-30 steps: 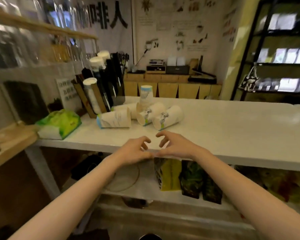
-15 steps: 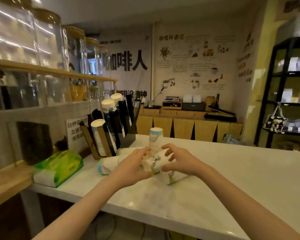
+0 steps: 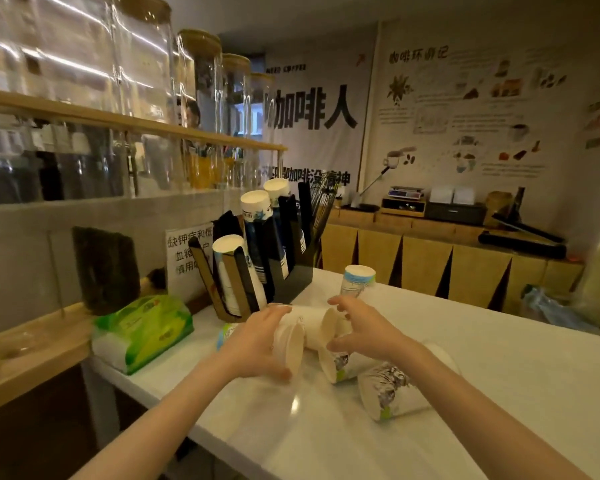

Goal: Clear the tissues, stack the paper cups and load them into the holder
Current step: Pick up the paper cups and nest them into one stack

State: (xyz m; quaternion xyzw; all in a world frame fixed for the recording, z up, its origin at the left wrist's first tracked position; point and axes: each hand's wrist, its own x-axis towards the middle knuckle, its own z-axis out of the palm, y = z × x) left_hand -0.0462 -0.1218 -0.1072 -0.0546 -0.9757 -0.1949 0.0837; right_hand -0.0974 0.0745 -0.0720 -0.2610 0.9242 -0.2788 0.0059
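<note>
- Several cups (image 3: 392,393) lie loose on the counter (image 3: 499,393); one stands at 12 o'clock (image 3: 358,279).
- Left hand (image 3: 257,344) fingers grasp a cup (image 3: 291,336); right hand (image 3: 368,329) fingers curl around another (image 3: 329,323), so stacking is barely begun.
- Holder (image 3: 257,258) at 11 o'clock is part-filled.
- Tissues (image 3: 142,332) at 9 o'clock are uncleared.

A coffee shop: cup holder (image 3: 257,251), coffee posters (image 3: 312,112).
</note>
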